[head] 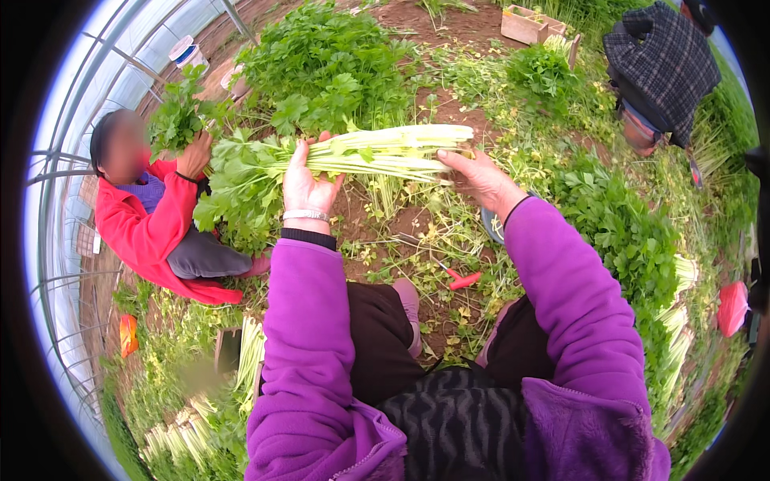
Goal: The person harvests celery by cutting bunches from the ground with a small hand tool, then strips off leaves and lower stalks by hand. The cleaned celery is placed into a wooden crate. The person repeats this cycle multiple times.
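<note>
A bunch of celery lies level across the space before me, leaves to the left and pale stalk ends to the right. My left hand is palm up beneath the stalks near the leaves, its fingers coming up behind them. At the root ends, my right hand grips the bunch with its thumb in front; its fingers are partly hidden. Below, between my feet, a tool with a red T-shaped handle and a thin metal shank rests on the littered soil.
At left a person in a red jacket holds leafy celery. Another person bends over at upper right. Leafy celery heaps lie ahead and at right. A wooden crate stands far back; a bucket is upper left.
</note>
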A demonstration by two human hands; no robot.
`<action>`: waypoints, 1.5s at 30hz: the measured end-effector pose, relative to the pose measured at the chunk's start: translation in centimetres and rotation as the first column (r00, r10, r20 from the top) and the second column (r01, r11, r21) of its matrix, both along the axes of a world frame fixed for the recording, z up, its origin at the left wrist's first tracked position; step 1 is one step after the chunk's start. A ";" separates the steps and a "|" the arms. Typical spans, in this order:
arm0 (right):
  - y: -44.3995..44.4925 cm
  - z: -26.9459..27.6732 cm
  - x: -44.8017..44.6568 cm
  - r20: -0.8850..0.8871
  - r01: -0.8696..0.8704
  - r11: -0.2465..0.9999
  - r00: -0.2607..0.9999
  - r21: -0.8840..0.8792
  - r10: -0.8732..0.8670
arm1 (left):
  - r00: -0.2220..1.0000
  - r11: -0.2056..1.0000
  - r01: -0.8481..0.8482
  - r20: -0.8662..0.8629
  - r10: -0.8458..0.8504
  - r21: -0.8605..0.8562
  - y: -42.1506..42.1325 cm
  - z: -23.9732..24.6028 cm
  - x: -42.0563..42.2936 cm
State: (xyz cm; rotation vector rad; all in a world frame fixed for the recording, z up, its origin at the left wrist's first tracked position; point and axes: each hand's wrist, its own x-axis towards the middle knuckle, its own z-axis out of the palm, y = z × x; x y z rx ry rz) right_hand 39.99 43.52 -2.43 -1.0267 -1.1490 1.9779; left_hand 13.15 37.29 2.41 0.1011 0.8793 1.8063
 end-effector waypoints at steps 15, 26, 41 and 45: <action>1.4 0.9 2.3 0.119 0.305 0.735 0.878 0.605 -0.463 | 0.996 0.997 -0.077 -0.050 0.076 -0.026 -0.3 0.0 -0.3; -0.4 2.4 -0.2 0.319 -0.011 0.548 0.823 0.836 -0.471 | 0.986 0.999 0.047 -0.159 -0.049 -0.011 0.0 0.3 3.4; 0.1 2.0 -1.5 0.258 0.027 0.888 0.953 0.458 -0.162 | 0.891 0.928 0.356 -0.340 -0.300 0.113 0.3 0.0 5.5; 1.7 1.0 0.6 -0.188 0.343 0.939 0.923 0.002 -0.337 | 0.928 0.973 0.228 -0.311 -0.204 0.040 0.4 -0.2 4.1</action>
